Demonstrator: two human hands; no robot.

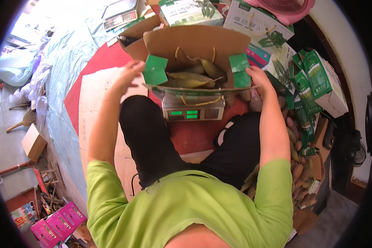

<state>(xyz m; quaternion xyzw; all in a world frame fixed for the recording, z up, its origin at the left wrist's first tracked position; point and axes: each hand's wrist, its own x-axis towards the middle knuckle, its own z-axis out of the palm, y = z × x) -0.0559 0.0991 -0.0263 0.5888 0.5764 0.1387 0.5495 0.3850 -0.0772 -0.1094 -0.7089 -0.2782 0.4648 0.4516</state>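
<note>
A cardboard carton (194,39) with rope handles stands open on a digital scale (193,113), whose green displays are lit. Several long greenish-brown tubers (190,77) lie inside it. The green side flaps are folded outward at both ends. My left hand (130,76) is at the left green flap (155,69), its fingers apart; whether a fingertip touches the flap is hard to tell. At the other end my right hand (259,79) has its thumb against the right green flap (239,69), with its fingers around the carton's edge.
Flat cardboard (97,103) lies on the red floor sheet at my left, beside blue plastic sheeting (66,62). Printed cartons (256,25) and a pink basket (287,8) stand beyond. Green-and-white cartons (324,78) and piled tubers (301,175) are on the right.
</note>
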